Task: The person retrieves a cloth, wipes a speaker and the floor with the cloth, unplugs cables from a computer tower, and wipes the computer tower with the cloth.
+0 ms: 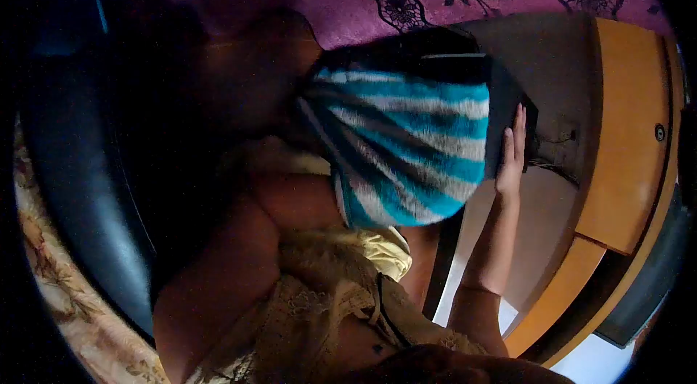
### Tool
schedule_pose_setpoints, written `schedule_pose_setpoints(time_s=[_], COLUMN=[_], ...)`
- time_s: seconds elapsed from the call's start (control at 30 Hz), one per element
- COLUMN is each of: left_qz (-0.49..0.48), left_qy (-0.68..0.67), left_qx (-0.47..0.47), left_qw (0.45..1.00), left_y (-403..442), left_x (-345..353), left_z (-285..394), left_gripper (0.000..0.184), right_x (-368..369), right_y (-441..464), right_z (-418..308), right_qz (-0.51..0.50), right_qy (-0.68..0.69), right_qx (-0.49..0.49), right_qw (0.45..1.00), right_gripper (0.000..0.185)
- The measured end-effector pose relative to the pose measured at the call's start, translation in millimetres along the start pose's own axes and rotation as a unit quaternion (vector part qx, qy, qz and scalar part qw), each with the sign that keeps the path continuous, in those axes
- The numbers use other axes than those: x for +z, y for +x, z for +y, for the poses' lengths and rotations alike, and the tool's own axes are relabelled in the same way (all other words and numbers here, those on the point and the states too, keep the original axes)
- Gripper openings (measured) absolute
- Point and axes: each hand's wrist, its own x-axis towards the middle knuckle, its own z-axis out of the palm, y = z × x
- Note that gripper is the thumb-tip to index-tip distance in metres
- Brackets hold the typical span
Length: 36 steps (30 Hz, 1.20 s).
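A striped cloth (414, 144) in teal, grey and black hangs in folds at the middle of the view. Its folds narrow toward the upper left. My left forearm (301, 201) reaches to the lower left edge of this cloth, and the hand itself is hidden behind or under it. To the right, my right hand (511, 155) lies against a dark, flat-sided object (498, 97), its fingers stretched out along the surface. Most of that object is behind the cloth, so its kind cannot be made out.
Pink fabric with black lace patterns (327, 6) spans the top. On the right stands a wooden cabinet (628, 144) with a round lock. Cables (555, 166) trail near the wall. A dark, shiny padded surface (87, 195) is at left, beside flower-patterned fabric (80, 311).
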Motion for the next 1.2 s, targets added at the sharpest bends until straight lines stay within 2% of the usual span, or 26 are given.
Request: schedule_pose_setpoints(time_s=[0.23, 0.37, 0.6, 0.67, 0.7, 0.77, 0.83, 0.9, 0.93, 0.97, 1.03, 1.1, 1.13, 1.17, 1.2], left_qz=[-0.005, -0.023, -0.042, -0.175, -0.178, -0.019, -0.009, -0.061, -0.036, -0.037, 0.003, 0.043, 0.063, 0.083, 0.096], left_qy=[-0.015, -0.011, 0.055, -0.061, -0.063, 0.045, 0.049, 0.159, -0.105, -0.105, -0.288, -0.456, -0.535, -0.361, -0.169], left_qx=[0.044, 0.035, -0.103, -0.200, -0.203, -0.129, -0.149, -0.125, -0.309, -0.316, -0.315, -0.302, -0.292, -0.308, -0.339], left_qw=[0.999, 0.999, 0.992, 0.962, 0.961, 0.990, 0.988, 0.977, 0.944, 0.942, 0.904, 0.836, 0.790, 0.876, 0.920], left_y=[20, 33, 26, 44, 37, 27, 28, 14, 14, 7, -7, -28, -25, -22, -7], left_x=[2, -1, 20, -84, -59, 8, -12, -54, -77, -73, -53, -34, -43, -44, -63], left_z=[13, -7, -79, -24, -37, -77, -78, -73, -50, -56, -86, -119, -112, -98, -67], left_gripper=[0.042, 0.043, 0.044, 0.044, 0.044, 0.041, 0.038, 0.031, 0.027, 0.027, 0.022, 0.018, 0.016, 0.013, 0.010], right_x=[-2, -3, -3, -5, -6, -9, -10, -11, -11, -10, -11, -11, -12, -12, -12], right_y=[-11, -12, -12, -6, -5, 4, 7, 4, 5, 5, 7, 8, 8, 6, 7], right_z=[6, 4, -3, -1, 1, 4, 4, -6, -10, -13, -9, 1, 1, -2, -6], right_qz=[-0.001, -0.003, -0.009, -0.015, -0.019, -0.024, -0.031, -0.029, -0.034, -0.029, -0.025, -0.033, -0.026, -0.026, -0.023], right_qy=[0.024, 0.026, 0.041, 0.034, 0.028, 0.027, 0.026, 0.064, 0.063, 0.080, 0.100, 0.099, 0.096, 0.100, 0.100], right_qx=[-0.009, -0.014, 0.003, -0.007, -0.016, -0.016, -0.013, 0.006, 0.006, 0.018, 0.037, 0.001, 0.012, 0.015, 0.021], right_qw=[1.000, 1.000, 0.999, 0.999, 0.999, 0.999, 0.999, 0.998, 0.997, 0.996, 0.994, 0.995, 0.995, 0.995, 0.994], right_gripper=[0.054, 0.054, 0.054, 0.054, 0.054, 0.054, 0.054, 0.054, 0.054, 0.054, 0.054, 0.054, 0.055, 0.055, 0.055])
